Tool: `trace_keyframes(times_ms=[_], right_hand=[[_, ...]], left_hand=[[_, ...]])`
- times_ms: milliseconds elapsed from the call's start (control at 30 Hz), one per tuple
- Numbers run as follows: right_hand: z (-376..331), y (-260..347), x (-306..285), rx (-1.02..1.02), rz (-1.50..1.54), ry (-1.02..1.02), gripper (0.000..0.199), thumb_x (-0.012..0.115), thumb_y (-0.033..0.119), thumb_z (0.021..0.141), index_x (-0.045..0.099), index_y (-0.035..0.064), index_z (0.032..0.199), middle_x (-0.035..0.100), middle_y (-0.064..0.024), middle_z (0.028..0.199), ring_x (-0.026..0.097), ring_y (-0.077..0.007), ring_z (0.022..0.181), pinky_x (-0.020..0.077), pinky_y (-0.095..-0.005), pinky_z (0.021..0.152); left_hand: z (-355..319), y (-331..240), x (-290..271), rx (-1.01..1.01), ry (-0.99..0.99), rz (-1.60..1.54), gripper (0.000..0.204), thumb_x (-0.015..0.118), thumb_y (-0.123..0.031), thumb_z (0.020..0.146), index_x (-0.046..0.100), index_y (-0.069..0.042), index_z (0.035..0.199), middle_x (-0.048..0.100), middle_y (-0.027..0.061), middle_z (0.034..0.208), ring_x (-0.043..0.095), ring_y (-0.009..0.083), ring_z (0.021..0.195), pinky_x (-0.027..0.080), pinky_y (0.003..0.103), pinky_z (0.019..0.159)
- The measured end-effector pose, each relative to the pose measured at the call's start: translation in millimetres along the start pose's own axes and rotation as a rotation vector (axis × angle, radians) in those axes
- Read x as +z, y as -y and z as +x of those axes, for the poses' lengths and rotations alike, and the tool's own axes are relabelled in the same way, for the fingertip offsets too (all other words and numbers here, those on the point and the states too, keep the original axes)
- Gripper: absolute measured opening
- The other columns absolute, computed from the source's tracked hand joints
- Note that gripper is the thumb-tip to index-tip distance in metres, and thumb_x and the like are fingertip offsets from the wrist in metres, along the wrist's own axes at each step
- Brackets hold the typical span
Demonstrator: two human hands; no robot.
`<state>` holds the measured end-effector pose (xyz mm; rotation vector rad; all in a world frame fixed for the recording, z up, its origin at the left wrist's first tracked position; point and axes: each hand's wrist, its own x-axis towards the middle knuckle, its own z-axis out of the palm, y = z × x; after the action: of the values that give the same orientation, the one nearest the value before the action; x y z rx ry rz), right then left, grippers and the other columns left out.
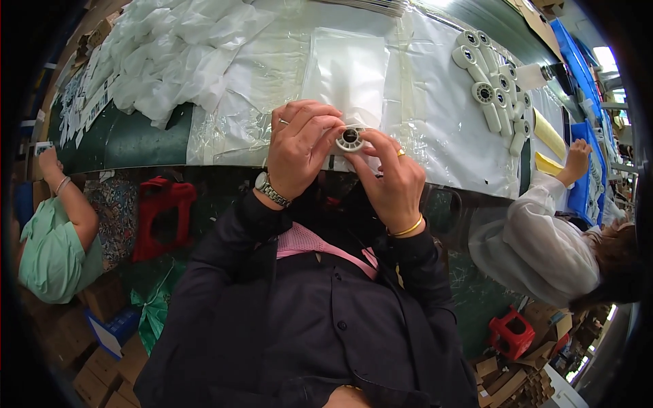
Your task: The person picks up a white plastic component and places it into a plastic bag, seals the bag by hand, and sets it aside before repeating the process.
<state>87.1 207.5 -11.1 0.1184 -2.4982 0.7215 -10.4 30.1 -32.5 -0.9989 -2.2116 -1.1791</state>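
Between my hands, at the table's near edge, is a small white handheld fan (350,141) with a slotted round head and a dark centre. My left hand (299,146) pinches its left side with thumb and fingers. From the other side my right hand (391,173) grips the head's rim, thumb below and fingertips above. The fan's handle is hard to make out; it seems hidden by the head or by plastic. Just beyond my fingers lies a stack of clear plastic bags (343,71), its near end touching the fan's area.
Several white handheld fans (484,95) lie at the right of the table. A heap of crumpled white bags (177,54) covers the far left. Blue bins (580,166) stand right, near a co-worker's hand (578,160). Another person's arm (75,200) shows left, beside a red stool (163,217).
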Motion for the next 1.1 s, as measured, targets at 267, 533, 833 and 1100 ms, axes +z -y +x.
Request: trace_keyframes(times_ms=[267, 533, 833, 1100], right_hand=[[10.9, -9.1, 21.3, 0.202, 0.033, -0.124, 0.038, 0.090, 0.015, 0.089, 0.067, 0.0097, 0.118, 0.072, -0.0053, 0.100, 0.068, -0.0160, 0.060, 0.0506, -0.0305, 0.056], [-4.1, -3.7, 10.6, 0.241, -0.024, -0.217, 0.044, 0.086, 0.012, 0.091, 0.066, 0.0109, 0.131, 0.070, -0.0048, 0.105, 0.052, -0.0137, 0.053, 0.0445, -0.0316, 0.054], [-16.7, -11.8, 9.9, 0.269, 0.028, -0.149, 0.031, 0.081, 0.010, 0.096, 0.070, 0.0091, 0.125, 0.071, -0.0009, 0.088, 0.050, -0.0128, 0.053, 0.0435, -0.0326, 0.054], [-18.5, -14.0, 3.2, 0.306, 0.104, -0.142, 0.029, 0.082, 0.009, 0.095, 0.071, 0.0078, 0.122, 0.073, -0.0007, 0.086, 0.047, -0.0103, 0.051, 0.0407, -0.0300, 0.053]], left_hand=[[-1.6, 0.3, 0.4, 0.030, -0.002, -0.009, 0.028, 0.084, -0.017, 0.091, 0.073, -0.012, 0.116, 0.073, 0.0020, 0.125, 0.066, 0.0261, 0.118, 0.042, 0.040, 0.103], [5.8, -20.7, -1.8, -0.064, 0.054, 0.138, 0.064, 0.090, -0.021, 0.081, 0.064, -0.019, 0.140, 0.056, 0.0058, 0.151, 0.054, 0.0273, 0.137, 0.033, 0.050, 0.113], [33.1, -15.1, 16.4, -0.036, 0.115, 0.511, 0.071, 0.086, -0.012, 0.074, 0.065, -0.019, 0.142, 0.053, 0.0059, 0.154, 0.050, 0.0280, 0.141, 0.029, 0.048, 0.115], [11.9, -26.0, -11.7, -0.257, 0.191, 0.288, 0.062, 0.080, -0.007, 0.084, 0.062, -0.016, 0.142, 0.068, 0.0081, 0.115, 0.065, 0.0305, 0.113, 0.050, 0.043, 0.095]])
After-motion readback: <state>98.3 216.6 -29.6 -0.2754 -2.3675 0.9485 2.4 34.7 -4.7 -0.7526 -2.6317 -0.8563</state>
